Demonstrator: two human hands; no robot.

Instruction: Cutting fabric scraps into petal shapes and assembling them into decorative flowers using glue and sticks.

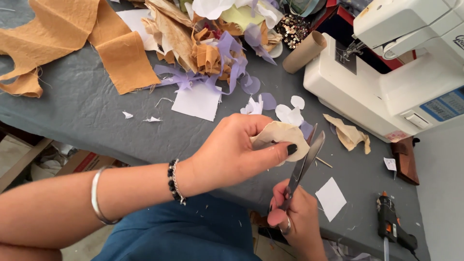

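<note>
Left hand pinches cream fabric piece; right hand grips scissors.

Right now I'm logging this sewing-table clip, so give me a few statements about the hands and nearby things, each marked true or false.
1. The left hand pinches a cream fabric piece. True.
2. The right hand holds a glue gun. False: it holds scissors; the glue gun lies on the grey cloth.
3. The scissors' blades are open at the fabric's edge. True.
4. The sewing machine stands at the left of the view. False: it is at the right.
</note>
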